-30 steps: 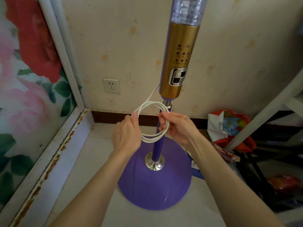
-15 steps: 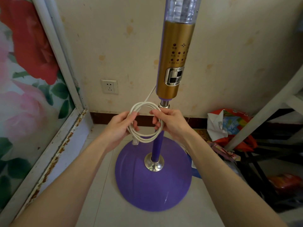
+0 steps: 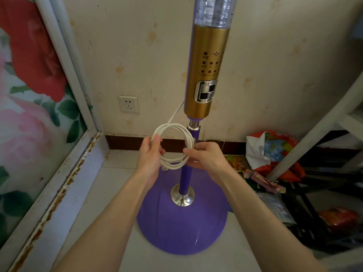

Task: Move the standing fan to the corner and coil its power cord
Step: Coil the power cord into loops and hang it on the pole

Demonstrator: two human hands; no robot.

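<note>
The standing fan stands upright by the wall, with a gold control column [image 3: 208, 71], a purple pole [image 3: 186, 173] and a round purple base [image 3: 182, 226] on the floor. Its white power cord [image 3: 172, 132] runs down from behind the column into a round coil of several loops held in front of the pole. My left hand [image 3: 151, 154] grips the coil's left side. My right hand [image 3: 204, 156] pinches its right side next to the pole. The plug end hangs at the coil's bottom left, partly hidden by my left hand.
A wall socket [image 3: 128, 104] sits left of the fan. A flowered panel in a rusty white frame [image 3: 64, 173] runs along the left. On the right, bags and wrappers [image 3: 271, 152] lie under a slanted white frame [image 3: 314, 134] and dark shelf legs.
The view has shifted so the fan sits further right and closer. Both hands have kept hold of the coil; the left hand has shifted its grip on the loop's left side.
</note>
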